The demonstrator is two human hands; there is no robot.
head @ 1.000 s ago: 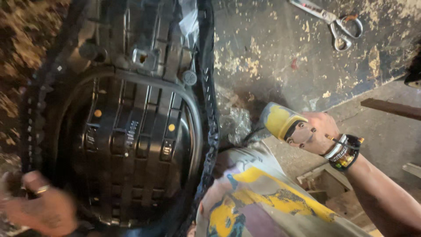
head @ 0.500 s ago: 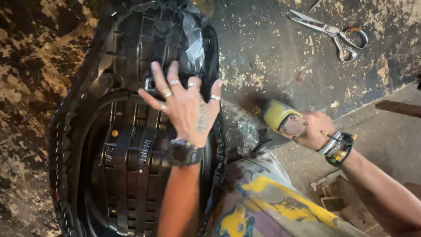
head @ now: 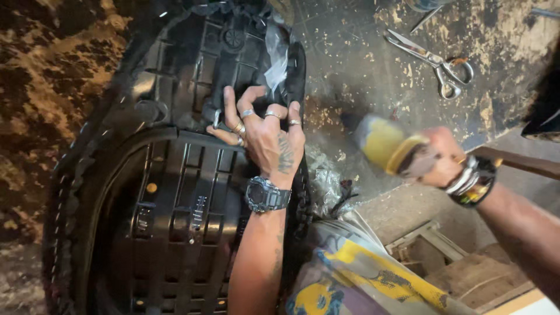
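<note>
View from the head camera, looking down. A large black ribbed plastic seat base [head: 175,221], underside up, lies on a worn, stained work surface [head: 361,64]; its edge is wrapped in black cover material with a line of pale stitching along the left side. The left hand [head: 265,137], bearing several rings and a dark wristwatch [head: 267,194], rests on the upper part of the base with fingers spread and bent, fingertips pressing the ribs near the right rim; it closes on nothing. Just above the fingertips a crumpled scrap of clear plastic film [head: 276,58] clings to the rim. The right hand [head: 443,157], with beaded bracelets at the wrist, is clenched around a blurred tool with a yellow cylindrical body [head: 382,143], held to the right of the base and apart from it; what kind of tool it is cannot be told. A pair of metal scissors [head: 434,61] lies open on the surface at upper right, well apart from both hands. A yellow-printed fabric [head: 361,274] covers the lower foreground.
</note>
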